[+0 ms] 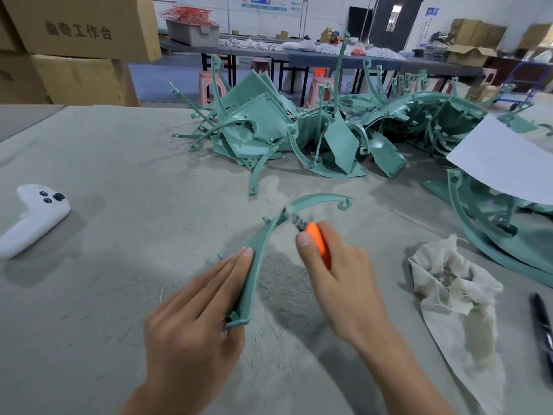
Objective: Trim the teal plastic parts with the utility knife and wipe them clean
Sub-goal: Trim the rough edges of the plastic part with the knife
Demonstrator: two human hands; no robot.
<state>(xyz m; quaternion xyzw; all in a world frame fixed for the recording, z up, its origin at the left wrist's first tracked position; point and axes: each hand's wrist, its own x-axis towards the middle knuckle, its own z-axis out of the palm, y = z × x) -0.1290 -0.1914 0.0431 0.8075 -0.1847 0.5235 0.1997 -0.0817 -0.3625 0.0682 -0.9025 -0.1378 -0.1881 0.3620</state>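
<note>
Grey felt covers the table [89, 163], bare and roomy at the left apart from a white controller [33, 220]. Far across it sprawls a pile of teal parts [299, 130]. Closed cardboard boxes [80, 25] stand at the back left, and a grey crate [191, 31] beyond holds red wire pieces. The left hand [197, 310] holds a curved teal part [260, 250] above the table's middle, fingers straight along it. The right hand [338, 271] is wrapped round an orange utility knife [318, 241], blade at the part's bend. A frayed cloth [449, 283] lies crumpled to the right.
</note>
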